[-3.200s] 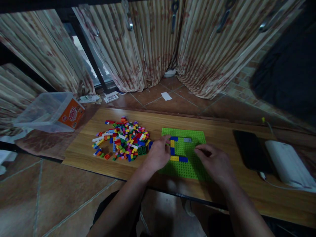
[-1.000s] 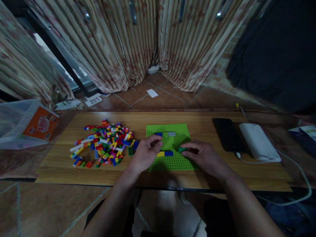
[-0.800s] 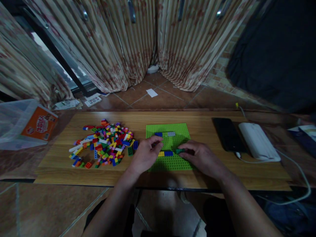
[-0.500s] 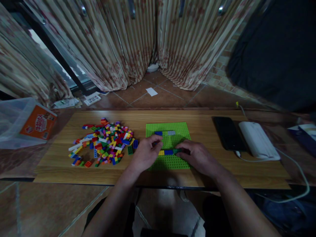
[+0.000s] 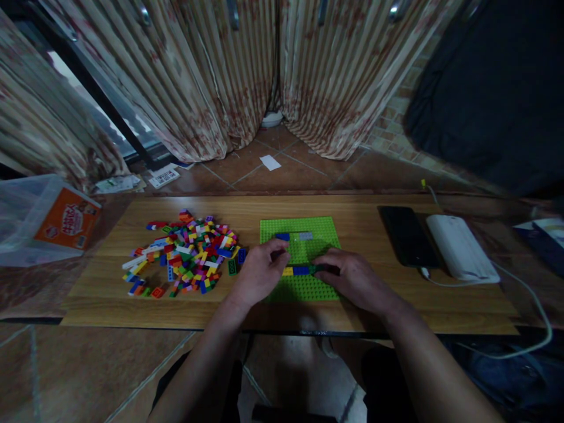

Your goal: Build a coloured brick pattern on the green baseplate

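A light green baseplate (image 5: pixel 319 232) lies on the wooden board (image 5: pixel 352 217), carrying a blue brick (image 5: pixel 282 237), a grey brick (image 5: pixel 305 235) and a yellow-and-blue row (image 5: pixel 296 271). My left hand (image 5: pixel 259 275) rests on the plate's left edge, fingers curled beside the row. My right hand (image 5: pixel 355 281) pinches a dark green brick (image 5: pixel 318 269) against the right end of the blue brick in that row. A heap of mixed coloured bricks (image 5: pixel 185 252) lies to the left of the plate.
A black phone (image 5: pixel 408 236) and a white power bank (image 5: pixel 459 248) with a cable lie at the board's right. A clear plastic tub with an orange label (image 5: pixel 46 220) sits off the left end. Striped curtains (image 5: pixel 247 76) hang behind, over tiled floor.
My right hand has carried the dark green brick leftward from the plate's middle to the end of the yellow-and-blue row. My left hand stays at the plate's left edge. The camera view shifted slightly.
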`<state>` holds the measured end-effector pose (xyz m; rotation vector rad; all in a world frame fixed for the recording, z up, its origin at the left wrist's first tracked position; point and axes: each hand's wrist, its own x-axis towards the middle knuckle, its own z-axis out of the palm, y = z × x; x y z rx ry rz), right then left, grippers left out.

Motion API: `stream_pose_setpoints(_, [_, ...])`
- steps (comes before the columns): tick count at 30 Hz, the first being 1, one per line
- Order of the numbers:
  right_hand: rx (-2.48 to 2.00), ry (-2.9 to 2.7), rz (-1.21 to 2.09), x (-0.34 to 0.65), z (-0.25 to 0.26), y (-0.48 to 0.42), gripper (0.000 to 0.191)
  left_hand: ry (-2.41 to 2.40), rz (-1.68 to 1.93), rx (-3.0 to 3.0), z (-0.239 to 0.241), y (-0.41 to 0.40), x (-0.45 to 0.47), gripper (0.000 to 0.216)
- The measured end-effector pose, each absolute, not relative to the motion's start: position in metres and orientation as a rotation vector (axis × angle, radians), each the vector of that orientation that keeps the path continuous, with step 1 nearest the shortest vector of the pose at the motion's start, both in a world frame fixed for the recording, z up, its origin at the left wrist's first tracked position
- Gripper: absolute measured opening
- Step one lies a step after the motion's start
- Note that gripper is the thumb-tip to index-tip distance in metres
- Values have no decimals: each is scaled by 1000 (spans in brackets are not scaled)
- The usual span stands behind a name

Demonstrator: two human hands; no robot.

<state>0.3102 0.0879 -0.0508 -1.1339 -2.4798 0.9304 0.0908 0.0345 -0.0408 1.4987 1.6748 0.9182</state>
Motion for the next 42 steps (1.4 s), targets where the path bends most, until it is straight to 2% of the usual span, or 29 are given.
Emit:
stream_pose_setpoints(14, [-1183,-2465,919,311,-54,87,21,1693,926,1522,-41,33,90,22])
stream_pose_setpoints(31, [-1182,-2393,962,313,-51,86,12,1701,1054,1526,-39,34,71,22])
stream_pose_setpoints(34, [-1219,-2306,945,316,-48,88,16,1756,1081,1520,-34,29,37,20])
stream_pose_setpoints(42, [-1548,-1976,640,332,-53,103,34,1943,726,1580,-16,-2,-22,19])
